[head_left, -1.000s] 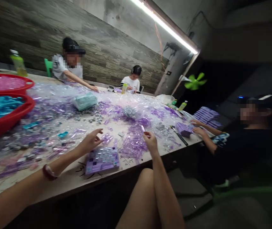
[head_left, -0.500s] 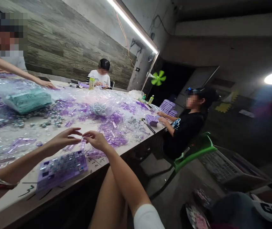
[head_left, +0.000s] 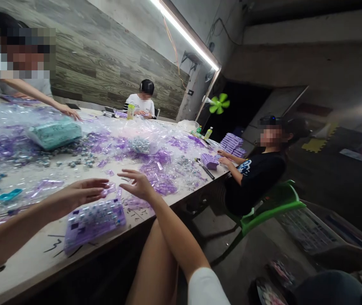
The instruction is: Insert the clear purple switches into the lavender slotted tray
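Over the near table edge, my left hand (head_left: 87, 190) reaches in with fingers stretched and a small gap between fingers and thumb. A clear purple plastic piece (head_left: 109, 189) shows right by its fingertips; whether they touch it I cannot tell. My right hand (head_left: 138, 185) hovers just to the right, fingers spread, nothing visible in it. Below the left hand lies a purple block (head_left: 95, 222), its top covered with rows of small shiny silvery parts and a few dark squares. Loose clear purple pieces (head_left: 160, 180) are heaped beyond my right hand.
A teal wrapped package (head_left: 55, 133) sits among clear plastic bags and small metallic parts. At the left is a blue scoop-like tray (head_left: 9, 195). A co-worker (head_left: 257, 169) sits at right by stacked purple blocks (head_left: 232, 144); two other people are across the table (head_left: 34, 254).
My hands, which met at the fingertips, have moved apart, and the right hand's fingers have spread. The view has shifted left a little.
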A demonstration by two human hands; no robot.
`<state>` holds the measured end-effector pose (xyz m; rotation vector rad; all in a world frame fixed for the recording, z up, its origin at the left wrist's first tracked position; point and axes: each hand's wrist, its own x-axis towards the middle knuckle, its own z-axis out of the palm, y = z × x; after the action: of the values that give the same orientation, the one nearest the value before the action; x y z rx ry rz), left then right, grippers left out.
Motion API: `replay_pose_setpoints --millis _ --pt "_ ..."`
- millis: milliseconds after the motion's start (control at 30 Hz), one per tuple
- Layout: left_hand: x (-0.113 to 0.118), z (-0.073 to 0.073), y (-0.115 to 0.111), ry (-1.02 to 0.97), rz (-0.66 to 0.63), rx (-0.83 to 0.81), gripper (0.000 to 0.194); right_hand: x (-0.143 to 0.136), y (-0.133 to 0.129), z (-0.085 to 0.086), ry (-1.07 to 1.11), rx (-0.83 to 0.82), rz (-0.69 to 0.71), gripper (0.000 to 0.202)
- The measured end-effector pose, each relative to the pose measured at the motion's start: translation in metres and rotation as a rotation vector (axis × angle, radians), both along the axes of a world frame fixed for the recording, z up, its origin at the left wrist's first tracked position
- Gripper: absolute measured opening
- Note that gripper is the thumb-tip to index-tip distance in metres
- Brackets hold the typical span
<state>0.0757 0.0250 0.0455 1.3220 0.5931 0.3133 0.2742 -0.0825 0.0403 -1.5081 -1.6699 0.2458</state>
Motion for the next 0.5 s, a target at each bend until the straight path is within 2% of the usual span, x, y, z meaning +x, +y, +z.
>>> replay_pose_setpoints --millis 67,133,233,333,400,500 --pt "-0.005 0.003 -0.01 -0.011 0.015 -0.063 0.059 -0.016 -0.013 0.004 -0.022 0.067 0.148 0.023" --pt "-0.008 0.006 -0.02 -0.04 -0.03 -0.109 0.049 -0.029 -0.025 0.005 -0.078 0.152 0.165 0.018" --pt "-0.012 0.007 -0.032 -0.106 -0.05 -0.176 0.037 -0.04 -0.037 0.003 -0.137 0.239 0.116 0.034" --pt "-0.014 0.002 -0.038 -0.146 -0.073 -0.186 0.031 -0.045 -0.044 0.0 -0.258 0.26 0.177 0.025" --pt "-0.016 -0.003 -0.041 -0.161 -0.078 -0.116 0.031 -0.046 -0.047 -0.002 -0.304 0.253 0.169 0.021" --pt "-0.017 -0.009 -0.044 -0.164 -0.085 0.149 0.034 -0.047 -0.051 -0.006 -0.261 0.214 0.139 0.018"
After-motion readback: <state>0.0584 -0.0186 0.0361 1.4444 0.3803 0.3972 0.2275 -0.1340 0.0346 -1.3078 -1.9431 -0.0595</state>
